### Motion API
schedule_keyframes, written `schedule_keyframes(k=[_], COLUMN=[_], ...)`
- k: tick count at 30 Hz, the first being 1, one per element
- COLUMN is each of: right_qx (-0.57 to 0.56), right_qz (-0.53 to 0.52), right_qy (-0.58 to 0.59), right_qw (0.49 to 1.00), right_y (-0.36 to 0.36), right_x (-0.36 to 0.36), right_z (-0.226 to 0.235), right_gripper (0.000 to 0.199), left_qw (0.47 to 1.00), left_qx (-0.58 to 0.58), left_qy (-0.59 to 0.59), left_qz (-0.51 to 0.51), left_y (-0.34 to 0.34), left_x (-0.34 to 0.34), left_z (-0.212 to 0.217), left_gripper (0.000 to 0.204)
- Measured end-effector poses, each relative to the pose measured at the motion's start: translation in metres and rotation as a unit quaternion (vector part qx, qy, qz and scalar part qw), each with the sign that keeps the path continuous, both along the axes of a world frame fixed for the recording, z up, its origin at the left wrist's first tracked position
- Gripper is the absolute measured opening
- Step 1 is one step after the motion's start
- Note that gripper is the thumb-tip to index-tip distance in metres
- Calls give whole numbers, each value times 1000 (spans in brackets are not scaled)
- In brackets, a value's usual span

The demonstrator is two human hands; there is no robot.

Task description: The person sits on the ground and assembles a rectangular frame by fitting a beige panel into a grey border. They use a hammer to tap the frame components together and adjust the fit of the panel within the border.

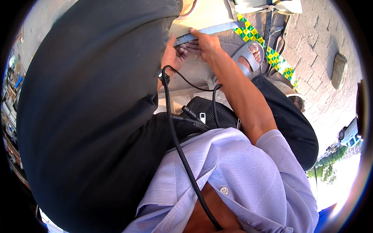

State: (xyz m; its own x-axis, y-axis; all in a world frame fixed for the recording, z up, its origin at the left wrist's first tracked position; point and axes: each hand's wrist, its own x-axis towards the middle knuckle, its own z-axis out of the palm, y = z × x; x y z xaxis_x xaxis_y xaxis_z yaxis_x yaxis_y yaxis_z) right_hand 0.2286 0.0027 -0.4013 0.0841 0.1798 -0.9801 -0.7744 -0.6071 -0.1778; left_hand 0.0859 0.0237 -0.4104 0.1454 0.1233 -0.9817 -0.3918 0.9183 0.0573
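Note:
A flat blue-grey strip (pixel 217 28) runs along the near edge of a cream-coloured sheet or panel (pixel 202 19). My right hand (pixel 206 44) pinches the strip, thumb on top and fingers curled beneath. Close beside it, my left hand (pixel 173 56) has its thumb against the strip's left end, with its other fingers loosely curled below. A dark watch (pixel 164 77) circles the left wrist. My raised, black-trousered left leg (pixel 89 97) hides most of the left forearm and whatever lies beyond the strip's left end.
My grey-sandalled foot (pixel 248 58) rests right of the hands. Past it lie a green-and-yellow checkered band (pixel 252 31) and a dark upright strap (pixel 268 31). A stone (pixel 339 71) sits on the paving (pixel 311 42). A black cable (pixel 169 112) loops across my lap.

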Motion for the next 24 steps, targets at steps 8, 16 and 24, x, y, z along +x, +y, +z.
schedule_keyframes(k=[8,16,24], right_qx=[-29,-42,25], right_qz=[-35,-20,-34], right_qy=[-24,-15,-131], right_qw=[999,999,991], right_y=[8,11,-18], right_x=[-8,-4,72], right_z=[5,5,-5], right_gripper=[25,23,38], left_qw=[991,993,996], left_qx=[-8,-55,-48], left_qy=[120,103,71], left_qz=[-51,-29,-33], left_y=[12,19,12], left_x=[15,14,4], left_z=[12,7,4], left_gripper=[26,24,28])
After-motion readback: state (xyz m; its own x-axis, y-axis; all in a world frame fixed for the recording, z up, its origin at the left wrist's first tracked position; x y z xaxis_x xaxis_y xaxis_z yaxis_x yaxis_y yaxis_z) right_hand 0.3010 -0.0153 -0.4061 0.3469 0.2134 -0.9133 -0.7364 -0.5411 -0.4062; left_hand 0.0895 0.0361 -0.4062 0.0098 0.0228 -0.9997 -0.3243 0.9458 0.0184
